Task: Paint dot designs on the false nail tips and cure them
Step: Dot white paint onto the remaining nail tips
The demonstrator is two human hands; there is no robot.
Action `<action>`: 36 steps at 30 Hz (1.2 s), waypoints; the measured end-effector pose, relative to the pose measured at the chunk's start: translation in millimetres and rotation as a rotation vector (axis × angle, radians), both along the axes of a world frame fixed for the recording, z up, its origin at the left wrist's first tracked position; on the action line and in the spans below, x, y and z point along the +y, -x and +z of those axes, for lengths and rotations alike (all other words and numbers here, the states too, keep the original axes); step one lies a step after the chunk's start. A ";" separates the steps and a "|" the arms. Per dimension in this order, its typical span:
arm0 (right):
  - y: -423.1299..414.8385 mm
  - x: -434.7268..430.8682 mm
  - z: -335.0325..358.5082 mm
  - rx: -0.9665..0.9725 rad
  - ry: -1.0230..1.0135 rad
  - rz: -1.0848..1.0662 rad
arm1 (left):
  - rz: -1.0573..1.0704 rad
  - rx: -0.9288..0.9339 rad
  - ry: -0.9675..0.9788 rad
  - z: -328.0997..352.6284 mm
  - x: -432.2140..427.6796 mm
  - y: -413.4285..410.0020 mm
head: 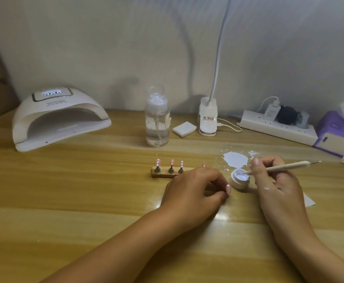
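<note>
My right hand (pixel 273 180) pinched the pen (pixel 285 166), tip leftward in the jar (pixel 239 179). Nail tips (pixel 171 162) stood left of those fingers, nearer my left hand (pixel 195 188), which was curled. I could not tell its hold.

The table (pixel 65 201) lies bare from the nail stand (pixel 164 173) out to its left edge and along the near edge. The curing lamp (pixel 59 119) fills the far left corner, its mouth unblocked. A gap between it and the bottle (pixel 157 119) runs to the wall. A clip lamp (pixel 208 117), power strip (pixel 277 128) and tissue box (pixel 338 132) line the far edge rightward. The left hand (pixel 193 193), pot (pixel 239 180) and right hand (pixel 277 184) with its stick (pixel 285 166) crowd the middle.
</note>
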State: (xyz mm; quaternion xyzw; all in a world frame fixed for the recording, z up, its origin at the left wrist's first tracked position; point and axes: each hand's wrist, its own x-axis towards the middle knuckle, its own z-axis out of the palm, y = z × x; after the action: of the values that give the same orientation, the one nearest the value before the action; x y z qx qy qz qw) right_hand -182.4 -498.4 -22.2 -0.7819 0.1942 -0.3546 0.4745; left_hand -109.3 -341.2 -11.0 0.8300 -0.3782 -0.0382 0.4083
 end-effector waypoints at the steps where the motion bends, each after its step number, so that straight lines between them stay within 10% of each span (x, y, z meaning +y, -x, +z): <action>1: -0.1 -0.8 0.0 -0.018 -0.046 -0.007 | -0.009 0.010 -0.005 0.5 0.0 -1.4; 16: 9.8 25.1 14.7 -0.104 -0.460 0.135 | -0.042 -0.064 0.044 -3.0 1.6 -2.0; 36: 7.4 25.0 11.6 0.067 -0.282 0.126 | -0.036 -0.109 0.057 -5.9 0.6 -2.6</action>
State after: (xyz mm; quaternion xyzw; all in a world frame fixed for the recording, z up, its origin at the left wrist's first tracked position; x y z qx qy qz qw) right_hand -189.8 -473.3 -10.6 -0.7294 0.2083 -0.2671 0.5943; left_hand -106.7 -340.6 -16.9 0.8120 -0.4156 0.0106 0.4095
